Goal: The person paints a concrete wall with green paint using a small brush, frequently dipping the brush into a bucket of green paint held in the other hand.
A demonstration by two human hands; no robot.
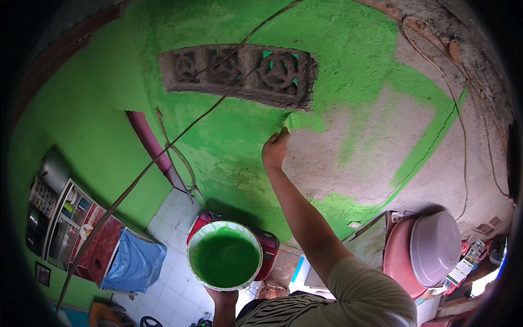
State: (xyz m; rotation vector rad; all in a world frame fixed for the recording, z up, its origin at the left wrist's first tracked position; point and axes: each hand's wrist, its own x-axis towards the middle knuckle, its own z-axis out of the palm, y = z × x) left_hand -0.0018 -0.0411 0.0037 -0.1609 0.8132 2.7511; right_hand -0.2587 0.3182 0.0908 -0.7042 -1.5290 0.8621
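My right hand (275, 148) reaches up to the wall, its fingers closed around a paintbrush (287, 122) coated in green. The brush touches the wall just below a grey vent block (237, 73) with openwork shapes. Low in the view, my left hand (222, 297) holds a white paint bucket (192, 248) from below, and its fingers are mostly hidden under it. Green paint (227, 258) fills part of the bucket. Much of the rough wall (338, 71) is green, while a patch (327, 163) right of my right hand is bare pinkish grey with streaks of green.
A dark cable (190, 126) crosses diagonally in front of the wall. On the left stand a red cabinet (101, 240) and a blue cloth (133, 260). A red appliance (268, 250) sits behind the bucket. Large plastic basins (436, 248) lean at the right.
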